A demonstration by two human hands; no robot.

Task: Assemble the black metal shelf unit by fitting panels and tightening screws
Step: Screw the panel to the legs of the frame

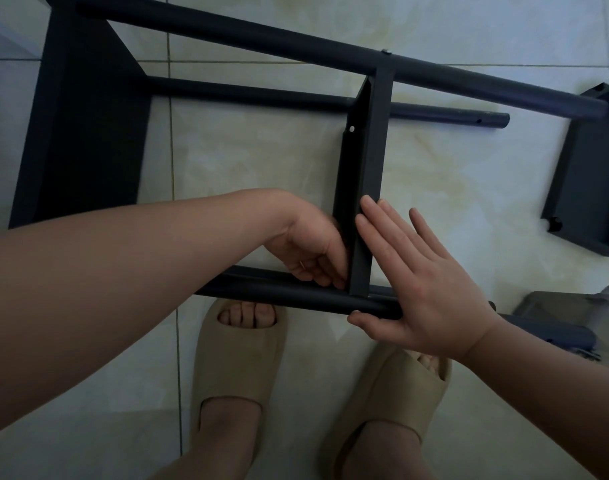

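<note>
The black metal shelf frame lies on its side on the tiled floor. A narrow black shelf panel runs between the far tube and the near tube. My left hand reaches in from the left, and its curled fingers sit inside the panel's near corner where it meets the near tube; what they hold is hidden. My right hand lies flat with straight fingers against the panel's right side, thumb under the near tube. A wide black panel closes the frame's left end.
A second tube with screw holes lies behind the panel. A loose black panel lies at the right. A dark tray-like object sits at lower right. My feet in beige slippers stand just under the near tube.
</note>
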